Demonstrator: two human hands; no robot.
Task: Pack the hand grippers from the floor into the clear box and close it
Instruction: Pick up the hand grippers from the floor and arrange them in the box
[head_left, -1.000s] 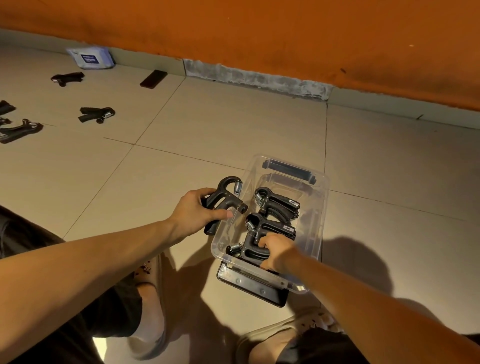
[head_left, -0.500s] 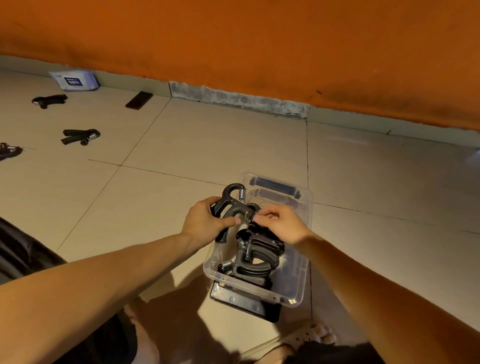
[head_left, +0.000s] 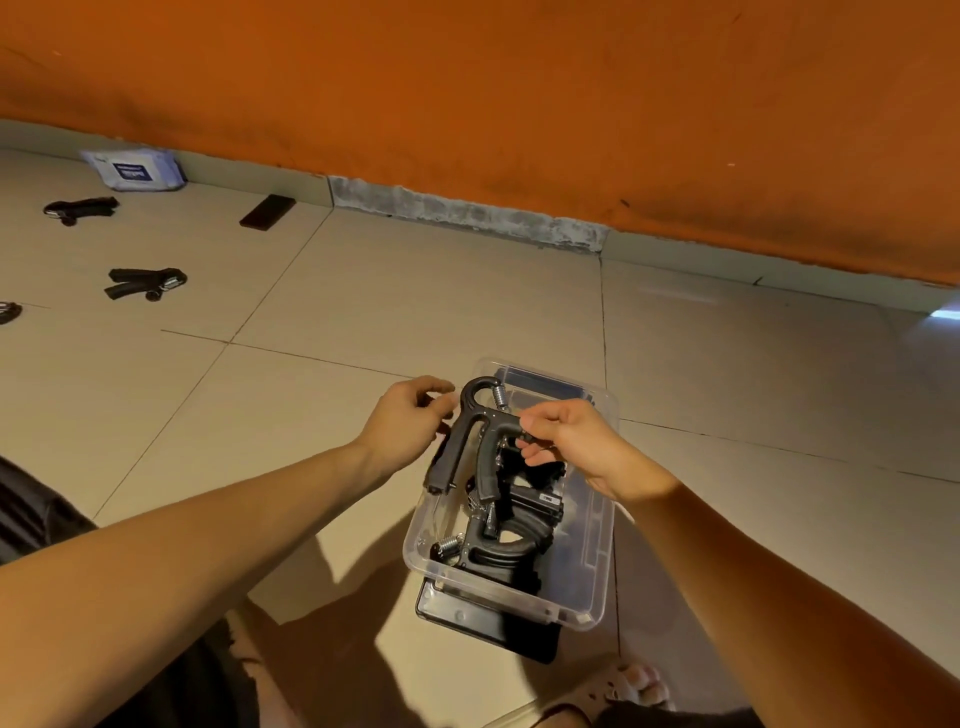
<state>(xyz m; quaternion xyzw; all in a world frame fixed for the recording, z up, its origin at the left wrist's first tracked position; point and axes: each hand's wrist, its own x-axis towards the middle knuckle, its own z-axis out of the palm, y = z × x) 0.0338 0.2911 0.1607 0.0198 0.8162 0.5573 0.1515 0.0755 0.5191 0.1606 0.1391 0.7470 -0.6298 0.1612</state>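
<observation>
I see a clear, glossy plastic box (head_left: 597, 545) holding matt black plastic hand grippers (head_left: 498, 551) with bright coiled metal springs (head_left: 448, 545). The floor (head_left: 415, 291) looks like smooth, faintly sheened beige tile. The orange wall (head_left: 467, 104) is matt paint, its base strip (head_left: 467, 213) rough bare cement.

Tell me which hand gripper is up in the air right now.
The hand gripper pinched by the right hand above the clear box; the others lie inside it or on the floor.
</observation>
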